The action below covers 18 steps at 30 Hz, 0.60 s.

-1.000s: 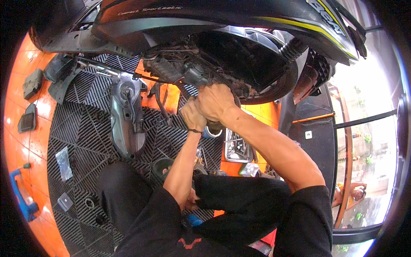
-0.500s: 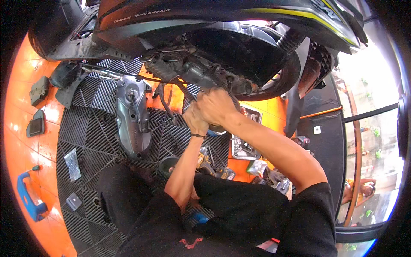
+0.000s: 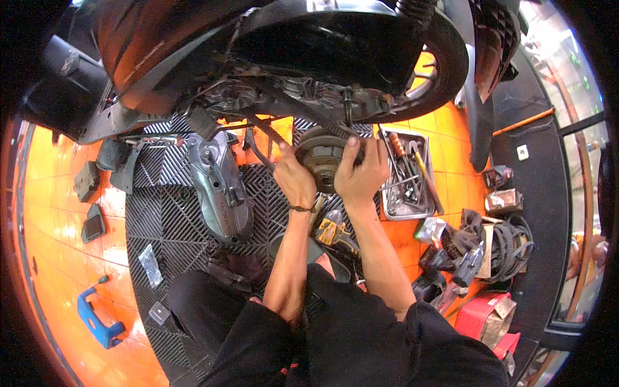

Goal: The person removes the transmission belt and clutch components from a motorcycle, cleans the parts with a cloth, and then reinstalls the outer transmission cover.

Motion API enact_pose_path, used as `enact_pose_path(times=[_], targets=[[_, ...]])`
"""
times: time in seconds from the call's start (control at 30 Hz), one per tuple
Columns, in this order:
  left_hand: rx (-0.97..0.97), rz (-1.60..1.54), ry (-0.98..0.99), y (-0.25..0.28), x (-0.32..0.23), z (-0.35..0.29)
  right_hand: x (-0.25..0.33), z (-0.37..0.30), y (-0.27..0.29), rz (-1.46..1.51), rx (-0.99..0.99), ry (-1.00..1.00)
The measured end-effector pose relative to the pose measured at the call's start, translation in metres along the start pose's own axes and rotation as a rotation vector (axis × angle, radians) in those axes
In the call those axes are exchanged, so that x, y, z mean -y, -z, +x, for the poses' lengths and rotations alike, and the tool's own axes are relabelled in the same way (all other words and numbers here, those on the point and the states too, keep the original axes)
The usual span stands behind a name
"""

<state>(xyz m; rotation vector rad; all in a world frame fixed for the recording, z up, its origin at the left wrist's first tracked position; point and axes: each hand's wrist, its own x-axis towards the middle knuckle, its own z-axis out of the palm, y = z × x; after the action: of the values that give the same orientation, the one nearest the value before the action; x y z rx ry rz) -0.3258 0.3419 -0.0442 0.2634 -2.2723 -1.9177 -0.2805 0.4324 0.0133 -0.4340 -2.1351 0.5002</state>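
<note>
The left hand (image 3: 295, 182) and the right hand (image 3: 364, 171) are apart now, one on each side of a dirty round part (image 3: 327, 158), and they hold it between them; half a second ago they were bunched together, one against the other, and hid most of it; now its stepped rings show, just below the scooter (image 3: 316, 48); a black belt (image 3: 313, 115) runs from the part up to the scooter, and I cannot tell if it goes all the way around; the part looks loose from the scooter, so the hard pulling may be done, with the belt left to sort out; near the hands are a yellow and black drill (image 3: 332, 232) and a metal tray (image 3: 405, 210) of tools; farther left, a long grey cover (image 3: 222, 190) lies on the black mat (image 3: 184, 248).
</note>
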Motion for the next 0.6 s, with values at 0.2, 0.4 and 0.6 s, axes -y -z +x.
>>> enact_pose_path(times=[0.2,0.4,0.6], targets=[[-0.09,-0.045,-0.184,-0.02,-0.014,-0.004,-0.027,-0.004,-0.005,0.052,-0.109,-0.301],[0.032,0.016,-0.133,-0.015,-0.01,0.002,-0.036,-0.031,0.003,0.416,-0.151,-0.459],[0.11,0.001,-0.153,-0.01,0.008,0.005,-0.029,-0.075,0.019,1.715,0.394,-1.52]])
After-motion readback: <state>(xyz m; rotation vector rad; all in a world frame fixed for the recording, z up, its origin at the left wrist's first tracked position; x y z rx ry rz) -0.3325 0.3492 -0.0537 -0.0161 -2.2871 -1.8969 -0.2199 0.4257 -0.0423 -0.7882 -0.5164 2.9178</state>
